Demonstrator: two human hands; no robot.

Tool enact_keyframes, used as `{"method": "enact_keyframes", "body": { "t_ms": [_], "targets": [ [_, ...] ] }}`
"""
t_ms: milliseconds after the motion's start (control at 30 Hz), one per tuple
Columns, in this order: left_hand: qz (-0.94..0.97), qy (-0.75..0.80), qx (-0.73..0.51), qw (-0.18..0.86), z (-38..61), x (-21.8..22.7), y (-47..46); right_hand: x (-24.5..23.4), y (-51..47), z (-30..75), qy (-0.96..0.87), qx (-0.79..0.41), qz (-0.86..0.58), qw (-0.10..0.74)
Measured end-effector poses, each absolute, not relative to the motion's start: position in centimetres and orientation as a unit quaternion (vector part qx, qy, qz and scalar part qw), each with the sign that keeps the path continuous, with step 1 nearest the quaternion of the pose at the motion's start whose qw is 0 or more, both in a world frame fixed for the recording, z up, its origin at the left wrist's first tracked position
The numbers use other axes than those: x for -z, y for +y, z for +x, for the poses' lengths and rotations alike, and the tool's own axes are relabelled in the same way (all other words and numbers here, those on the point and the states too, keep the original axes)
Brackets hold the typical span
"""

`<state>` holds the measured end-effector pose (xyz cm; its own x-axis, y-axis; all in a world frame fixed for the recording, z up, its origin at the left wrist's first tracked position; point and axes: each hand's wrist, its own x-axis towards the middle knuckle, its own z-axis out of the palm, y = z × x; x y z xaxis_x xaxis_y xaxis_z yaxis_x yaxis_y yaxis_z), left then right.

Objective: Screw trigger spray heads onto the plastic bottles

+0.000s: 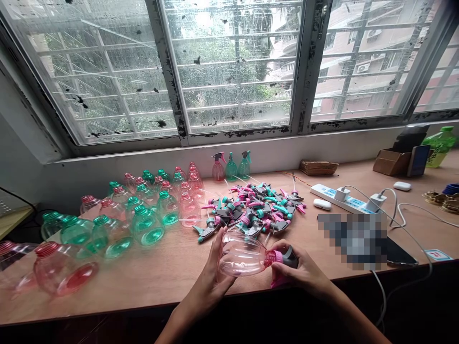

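My left hand [215, 274] grips a clear pink plastic bottle [242, 255] lying sideways over the table's near edge, fingers wrapped round its body. My right hand [301, 272] is closed on the grey and pink trigger spray head [285, 260] sitting at the bottle's neck. Just beyond lies a pile of pink, teal and grey spray heads [254, 210]. To the left, several empty pink and green bottles [143, 215] stand and lie on the wooden table [172, 267].
Three assembled spray bottles [231, 167] stand by the window sill. A white power strip [344, 198] with chargers and cables, a phone [398, 253], a cardboard box [392, 161] and a green bottle [441, 145] are at the right. A woven tray [318, 167] sits behind.
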<state>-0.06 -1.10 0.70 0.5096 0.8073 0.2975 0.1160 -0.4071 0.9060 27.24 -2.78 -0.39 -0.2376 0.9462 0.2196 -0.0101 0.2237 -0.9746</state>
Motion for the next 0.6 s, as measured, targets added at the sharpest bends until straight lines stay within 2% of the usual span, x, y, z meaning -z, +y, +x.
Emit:
{"method": "enact_keyframes", "body": {
  "t_ms": [333,600],
  "targets": [
    [0.729,0.308,-0.375,0.483,0.0,-1.6,-1.6,0.4,-2.8,27.2,-0.615,-0.496,-0.379,0.482],
    [0.752,0.309,-0.385,0.436,0.1,-0.3,-0.7,0.3,-2.8,27.1,-0.614,-0.495,-0.38,0.483]
  ]
}}
